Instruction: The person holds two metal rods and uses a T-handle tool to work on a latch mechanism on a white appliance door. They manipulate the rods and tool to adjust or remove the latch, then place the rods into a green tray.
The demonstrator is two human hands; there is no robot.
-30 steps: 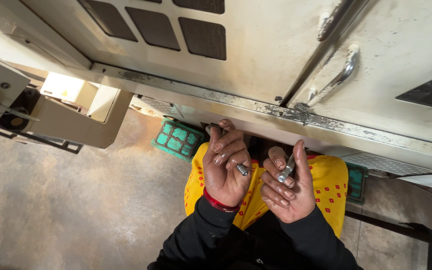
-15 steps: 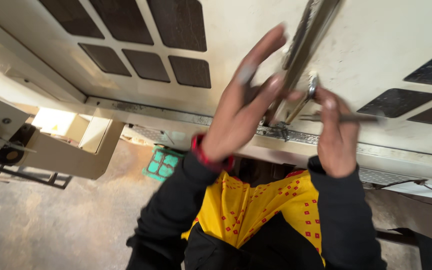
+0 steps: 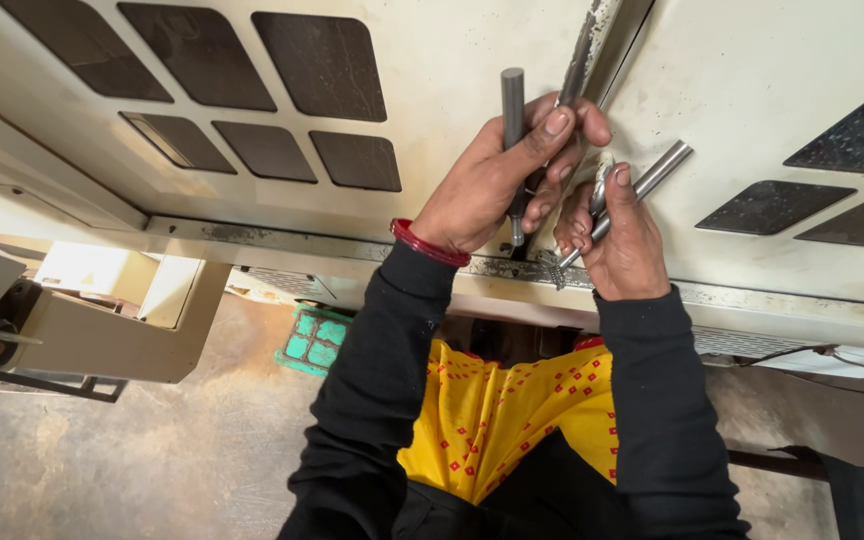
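My left hand is closed around a dark grey metal rod held upright, its lower tip near the bottom edge of the cream machine door. My right hand grips a shiny steel rod pointing up to the right, with a toothed cutter end below the fingers. Both hands sit against the seam between the two doors, beside the metal door handle. A red bangle circles my left wrist, and black sleeves cover both arms.
The right door has dark window panels, as does the left door. A beige machine part juts out at lower left. A green crate lies on the stained concrete floor. Yellow patterned cloth covers my lap.
Both hands rose from my lap to the door seam. My left hand, spread open half a second ago, has closed on the dark rod; the right hand has kept hold of the steel rod throughout.
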